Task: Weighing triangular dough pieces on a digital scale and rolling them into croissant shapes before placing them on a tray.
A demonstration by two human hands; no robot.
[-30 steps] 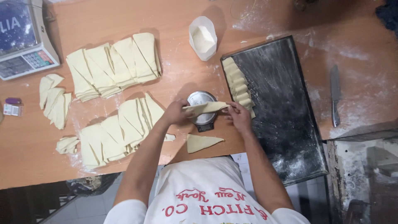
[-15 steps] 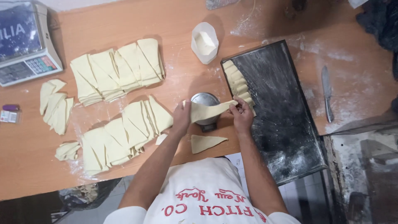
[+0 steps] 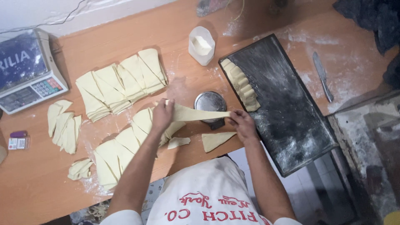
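Dough sits between my two hands, a long triangle (image 3: 196, 113) pulled taut above the wooden table (image 3: 175, 25). My left hand (image 3: 162, 114) pinches the wide end, fingers closed tight on it, while my right hand (image 3: 241, 123) grips the narrow tip near the tray — each hand holding one end so the strip hangs clear of the surface and stretches evenly, I judge. It spans right over a small round metal tin (image 3: 209, 102), which stands just beside the dark floured baking tray (image 3: 291, 125). Along the tray's left edge lies a row of rolled pieces (image 3: 241, 83), packed touching one another; the tray sits close on my right, so a short reach serves. To my left the cut triangles wait in two overlapping fans, the upper stack (image 3: 118, 83) and the lower stack (image 3: 121, 146), within easy reach of the left hand. One loose triangle (image 3: 216, 139) lies near the table's front edge, under my right wrist. A white tub of flour (image 3: 201, 45) stands beyond the tin, a knife (image 3: 323, 77) rests well apart on the floured right side, and a weighing scale (image 3: 27, 71) sits at the far left — out of the working space.
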